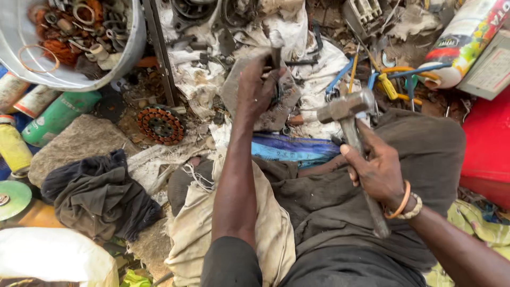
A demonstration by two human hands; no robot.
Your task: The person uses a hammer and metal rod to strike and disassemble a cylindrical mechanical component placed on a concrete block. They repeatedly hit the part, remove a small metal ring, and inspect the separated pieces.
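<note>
Down among the clutter on the floor, the person's left hand (256,87) grips a dark metal punch or chisel (276,53) upright, fingers wrapped tight around its shaft, with its lower end set against a flat grey piece of metal (279,103) that lies on dirty white cloth (297,37); whether the tip actually touches the metal cannot be told, since the hand covers it. The right hand (378,170) is closed around the handle of a steel hammer (348,106), fingers curled firm about the shaft, and the hammer head hangs in the air to the right of the punch, near it but not touching. An orange band and a beaded bracelet (404,204) sit on the right wrist. Both forearms reach out over the person's lap, which is covered by dark trousers and a pale, frayed cloth (271,228). Just left of the work lies a round copper-wound motor stator (161,125), and beyond it a large grey basin (101,69) holds rings, bearings and rusty coils. A green spray can (58,117) and a yellow one (13,146) lie at the far left, near a crumpled dark rag (101,194) resting beside a flat stone (79,141). Blue and yellow tool handles (390,79) lie scattered at the upper right, next to a red box (486,143).
</note>
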